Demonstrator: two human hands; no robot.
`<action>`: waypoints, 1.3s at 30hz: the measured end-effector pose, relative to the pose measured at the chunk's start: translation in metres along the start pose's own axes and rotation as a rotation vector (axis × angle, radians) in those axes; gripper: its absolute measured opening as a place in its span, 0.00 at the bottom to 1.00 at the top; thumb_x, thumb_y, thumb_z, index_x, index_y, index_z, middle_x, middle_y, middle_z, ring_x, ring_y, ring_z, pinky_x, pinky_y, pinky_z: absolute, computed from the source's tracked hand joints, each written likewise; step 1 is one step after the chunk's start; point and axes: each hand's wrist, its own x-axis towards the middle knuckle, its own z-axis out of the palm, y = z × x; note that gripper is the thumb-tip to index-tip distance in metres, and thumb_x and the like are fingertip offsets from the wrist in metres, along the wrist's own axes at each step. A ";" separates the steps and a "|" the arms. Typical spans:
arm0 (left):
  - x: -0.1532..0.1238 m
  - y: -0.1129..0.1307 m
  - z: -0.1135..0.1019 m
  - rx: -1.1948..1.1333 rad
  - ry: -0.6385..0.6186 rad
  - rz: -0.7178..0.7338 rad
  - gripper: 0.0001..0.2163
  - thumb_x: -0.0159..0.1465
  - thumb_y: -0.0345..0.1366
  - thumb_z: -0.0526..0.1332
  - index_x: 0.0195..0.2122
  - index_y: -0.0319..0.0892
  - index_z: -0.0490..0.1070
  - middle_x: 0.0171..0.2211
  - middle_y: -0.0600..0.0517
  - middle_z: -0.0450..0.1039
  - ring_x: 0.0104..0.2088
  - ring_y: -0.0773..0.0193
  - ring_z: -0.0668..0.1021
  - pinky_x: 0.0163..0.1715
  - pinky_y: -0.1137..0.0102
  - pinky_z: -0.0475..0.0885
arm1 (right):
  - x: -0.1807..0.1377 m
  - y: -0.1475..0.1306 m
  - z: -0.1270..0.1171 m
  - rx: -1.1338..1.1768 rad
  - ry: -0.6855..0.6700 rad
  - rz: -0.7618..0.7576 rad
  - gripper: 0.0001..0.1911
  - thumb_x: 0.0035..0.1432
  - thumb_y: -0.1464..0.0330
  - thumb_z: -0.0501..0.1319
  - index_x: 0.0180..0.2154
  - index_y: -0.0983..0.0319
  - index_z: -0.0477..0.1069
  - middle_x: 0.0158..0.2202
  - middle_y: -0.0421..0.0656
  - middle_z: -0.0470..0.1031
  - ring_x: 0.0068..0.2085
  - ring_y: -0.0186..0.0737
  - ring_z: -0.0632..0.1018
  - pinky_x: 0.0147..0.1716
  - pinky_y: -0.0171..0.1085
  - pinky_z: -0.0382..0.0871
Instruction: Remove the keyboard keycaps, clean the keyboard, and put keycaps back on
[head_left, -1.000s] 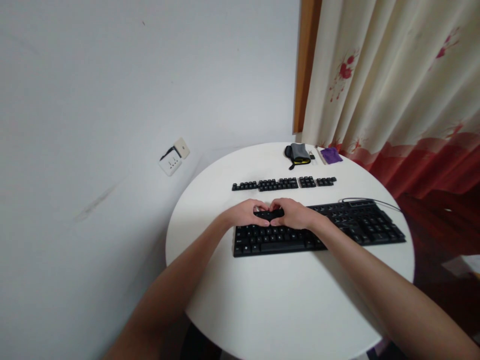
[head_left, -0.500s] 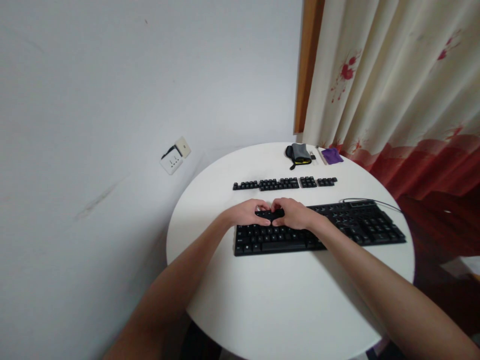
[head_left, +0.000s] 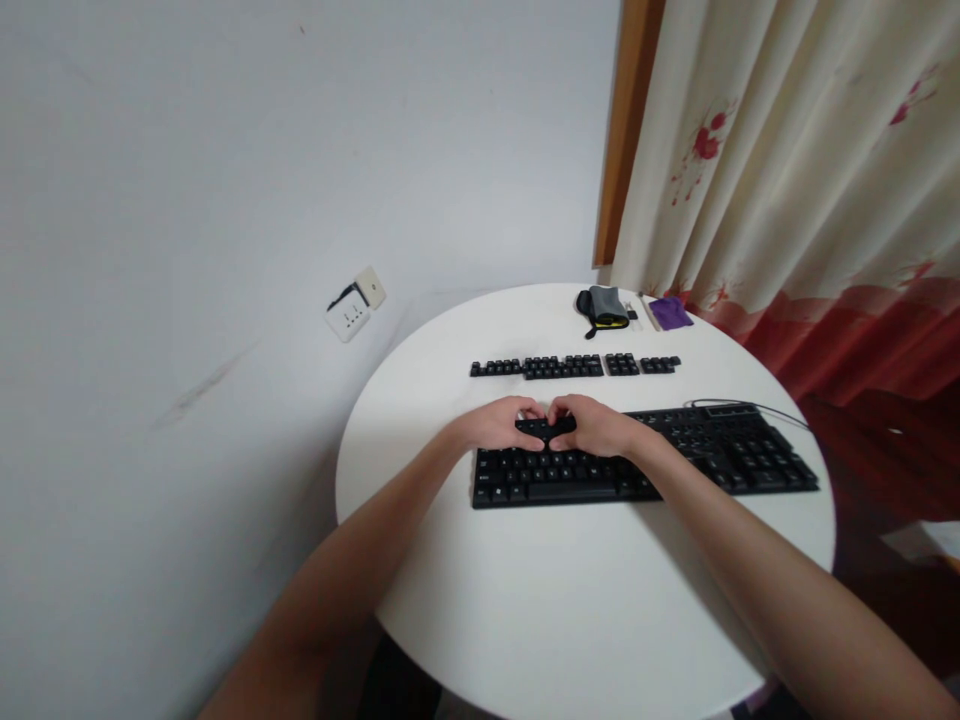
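A black keyboard (head_left: 705, 460) lies across the round white table (head_left: 570, 610). Both my hands rest on its upper left part, curled toward each other with their fingertips nearly meeting. My left hand (head_left: 496, 422) and my right hand (head_left: 596, 425) pinch a small black piece (head_left: 545, 428), which looks like a strip of keycaps, just above the key rows. Behind the keyboard a row of loose black keycaps (head_left: 574, 366) lies in a line on the table.
At the table's far edge lie a grey and black pouch (head_left: 604, 306) and a purple cloth (head_left: 670, 312). A cable (head_left: 750, 403) leaves the keyboard's right end. A wall socket (head_left: 349, 317) sits on the white wall to the left. Curtains (head_left: 787, 160) hang at the right.
Only the view has shifted slightly; my hands stay in the same pinch over the keyboard's upper left part.
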 end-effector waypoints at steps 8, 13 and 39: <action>-0.012 0.008 0.002 0.208 0.081 0.109 0.37 0.58 0.54 0.65 0.64 0.43 0.60 0.63 0.40 0.62 0.61 0.48 0.68 0.61 0.55 0.61 | 0.008 0.011 -0.008 0.143 0.108 -0.032 0.08 0.59 0.75 0.56 0.34 0.64 0.74 0.33 0.44 0.78 0.36 0.38 0.76 0.38 0.35 0.67; -0.022 0.026 0.025 0.476 -0.084 0.166 0.52 0.52 0.62 0.65 0.71 0.46 0.42 0.71 0.40 0.44 0.68 0.39 0.53 0.65 0.47 0.50 | 0.013 0.024 -0.013 0.053 0.367 0.117 0.12 0.58 0.77 0.54 0.33 0.64 0.76 0.34 0.47 0.80 0.37 0.39 0.78 0.38 0.34 0.67; -0.028 0.015 0.003 0.522 -0.175 -0.014 0.60 0.44 0.63 0.68 0.71 0.37 0.41 0.69 0.33 0.47 0.67 0.36 0.54 0.65 0.51 0.51 | 0.008 0.004 -0.007 -0.176 0.304 0.124 0.15 0.63 0.73 0.52 0.41 0.64 0.78 0.41 0.48 0.81 0.43 0.43 0.78 0.44 0.37 0.65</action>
